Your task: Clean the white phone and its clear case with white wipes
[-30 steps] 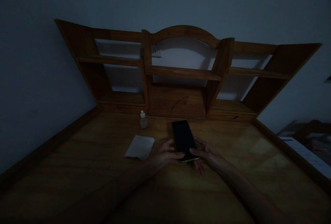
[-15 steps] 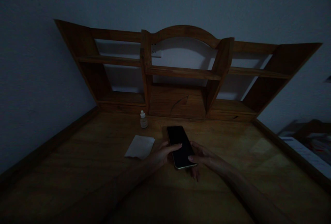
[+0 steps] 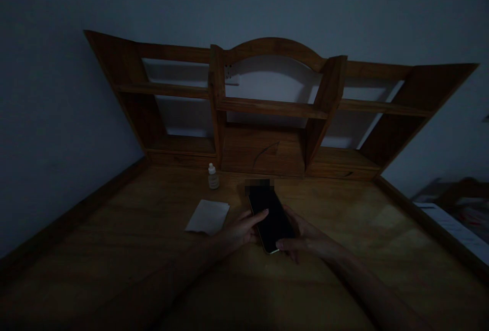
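A dark smartphone (image 3: 272,221) with a pale edge is held between both hands above the wooden desk, its screen black. My left hand (image 3: 247,226) grips its left side, thumb lying across the screen. On the lower right, my right hand (image 3: 300,234) wraps the phone, with its thumb near the bottom corner and some fingers hidden underneath. A blurred patch covers the phone's top end. Left of the phone lies a folded white tissue (image 3: 207,217). Behind the tissue stands a small clear bottle (image 3: 213,178) with a white cap.
A wooden shelf unit (image 3: 267,109) stands along the back of the desk (image 3: 126,249) against the wall. A power socket (image 3: 231,75) shows through its middle opening. Papers (image 3: 454,226) lie beyond the desk's raised right edge. The room is dim.
The phone has shifted slightly toward me and to the right, with the right hand moving along. The left thumb stays on the screen. The tissue and bottle stay in place.
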`<state>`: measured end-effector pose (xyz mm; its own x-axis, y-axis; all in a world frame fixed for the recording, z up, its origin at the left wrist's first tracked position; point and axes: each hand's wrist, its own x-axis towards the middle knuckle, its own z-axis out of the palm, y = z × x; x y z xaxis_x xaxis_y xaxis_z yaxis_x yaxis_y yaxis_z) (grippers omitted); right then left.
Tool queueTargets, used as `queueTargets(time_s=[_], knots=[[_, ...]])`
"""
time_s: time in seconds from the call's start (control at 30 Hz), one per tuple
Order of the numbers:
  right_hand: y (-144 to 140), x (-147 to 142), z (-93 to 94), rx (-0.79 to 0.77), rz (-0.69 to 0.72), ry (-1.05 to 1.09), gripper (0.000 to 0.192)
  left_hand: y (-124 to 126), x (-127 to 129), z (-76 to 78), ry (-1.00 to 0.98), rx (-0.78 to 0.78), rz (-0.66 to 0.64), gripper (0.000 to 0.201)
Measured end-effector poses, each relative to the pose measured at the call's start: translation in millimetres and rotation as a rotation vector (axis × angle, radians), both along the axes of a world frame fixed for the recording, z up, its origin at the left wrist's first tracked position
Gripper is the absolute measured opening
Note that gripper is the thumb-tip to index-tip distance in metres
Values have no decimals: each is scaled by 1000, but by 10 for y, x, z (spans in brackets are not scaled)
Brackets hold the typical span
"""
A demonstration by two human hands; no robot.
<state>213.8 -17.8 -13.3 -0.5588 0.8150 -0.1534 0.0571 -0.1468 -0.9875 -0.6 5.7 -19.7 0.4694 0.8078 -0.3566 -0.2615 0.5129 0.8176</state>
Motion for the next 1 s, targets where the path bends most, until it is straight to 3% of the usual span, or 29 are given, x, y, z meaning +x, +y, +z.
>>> queueTargets(time_s=[0.1, 0.23, 0.43, 0.53, 0.7, 0.77, 1.0], knots=[[-11, 13, 15, 14, -1, -30, 91, 8, -9, -7, -46, 5, -19, 47], [-12, 11, 25, 35, -2, -71, 92, 41, -13, 4, -147, -135, -35, 41], [-8, -24, 31, -17, 3, 3, 98, 105, -7, -22, -167, -217, 69, 39], [24, -37, 14, -63, 14, 50, 86, 118, -10, -48, -161, -212, 36, 38], [68, -53, 4, 41, -178, 27, 52, 90, 17, -55, -101, -119, 18, 41], [58, -63, 34, 59, -202, 10, 48, 75, 31, -43, -101, -84, -5, 42], [46, -79, 78, 77, -226, -47, 46, 84, -2, 23, -151, -179, -47, 59]])
